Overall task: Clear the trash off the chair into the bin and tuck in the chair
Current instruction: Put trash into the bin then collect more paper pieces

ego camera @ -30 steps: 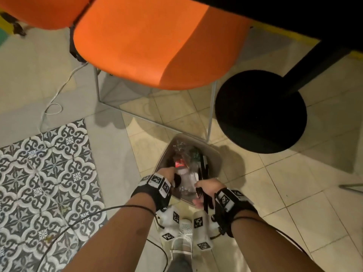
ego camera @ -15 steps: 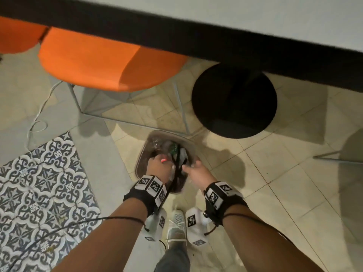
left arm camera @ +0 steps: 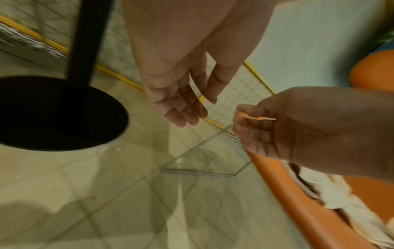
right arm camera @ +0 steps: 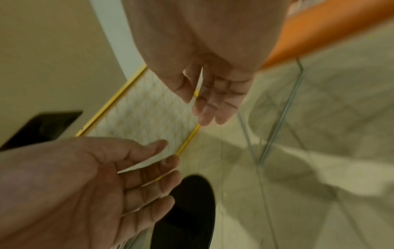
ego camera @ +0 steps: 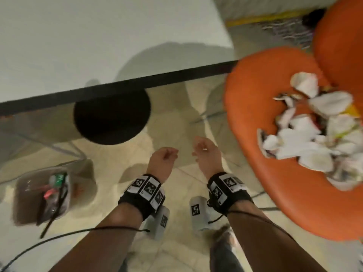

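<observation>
Two hands up and empty, one loaded chair on your right.
Your left hand (ego camera: pixel 164 160) and right hand (ego camera: pixel 206 152) hang side by side over the floor, fingers loose and slack, holding nothing. One orange chair (ego camera: pixel 255 118) carries a heap of white crumpled trash (ego camera: pixel 306 138), too blurred to count. One clear bin (ego camera: pixel 25 201) stands far left, already holding scraps. One tabletop (ego camera: pixel 98 46), one black round base (ego camera: pixel 112 116). No writing is readable, only square black-and-white markers on your two wristbands.
</observation>
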`<state>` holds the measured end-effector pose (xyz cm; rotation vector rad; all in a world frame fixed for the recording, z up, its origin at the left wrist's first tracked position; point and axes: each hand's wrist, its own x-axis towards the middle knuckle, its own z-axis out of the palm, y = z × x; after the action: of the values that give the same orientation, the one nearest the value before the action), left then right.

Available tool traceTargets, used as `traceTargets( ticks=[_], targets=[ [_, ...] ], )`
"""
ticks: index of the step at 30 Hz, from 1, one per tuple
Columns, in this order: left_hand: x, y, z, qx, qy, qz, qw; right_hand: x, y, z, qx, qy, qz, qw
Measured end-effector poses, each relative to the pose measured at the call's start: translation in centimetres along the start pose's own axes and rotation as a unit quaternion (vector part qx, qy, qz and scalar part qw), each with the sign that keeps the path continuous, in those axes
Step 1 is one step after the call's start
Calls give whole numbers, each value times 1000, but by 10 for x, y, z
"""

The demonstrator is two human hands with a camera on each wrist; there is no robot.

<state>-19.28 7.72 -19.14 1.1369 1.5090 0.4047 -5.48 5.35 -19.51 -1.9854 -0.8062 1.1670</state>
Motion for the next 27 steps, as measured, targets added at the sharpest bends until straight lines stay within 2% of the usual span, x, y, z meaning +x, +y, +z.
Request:
traceTargets(
  ticks=[3, 6, 9, 11, 14, 16, 21, 24, 27],
  targets=[
    [-11, 55, 95, 13, -41, 19, 999, 5, 10, -120, -45, 95, -53, 993],
    [-23, 100, 178, 57, -51, 46, 996, 0, 33, -224, -93, 185, -68, 976],
    [-25, 127, 238, 144, -24, 60, 987, -8, 64, -308, -194, 318, -76, 925],
    [-17, 134, 266, 164, -21, 37, 986, -9, 84, -344, -223, 372, -19, 901],
    [-7, 139, 298, 250, -31, -24, 968, -6, 106, -370, -208, 320, 103, 918],
    [-5, 141, 311, 312, -17, -20, 950, -1, 115, -372, -197, 286, 133, 928],
    [-6, 148, 335, 381, 10, -26, 924, 16, 132, -370, -150, 288, 184, 928],
    [-3, 151, 342, 362, 19, -35, 931, 20, 137, -371, -86, 275, 193, 938],
    [2, 150, 343, 298, 17, -47, 953, 23, 141, -371, -76, 265, 203, 939]
  ],
)
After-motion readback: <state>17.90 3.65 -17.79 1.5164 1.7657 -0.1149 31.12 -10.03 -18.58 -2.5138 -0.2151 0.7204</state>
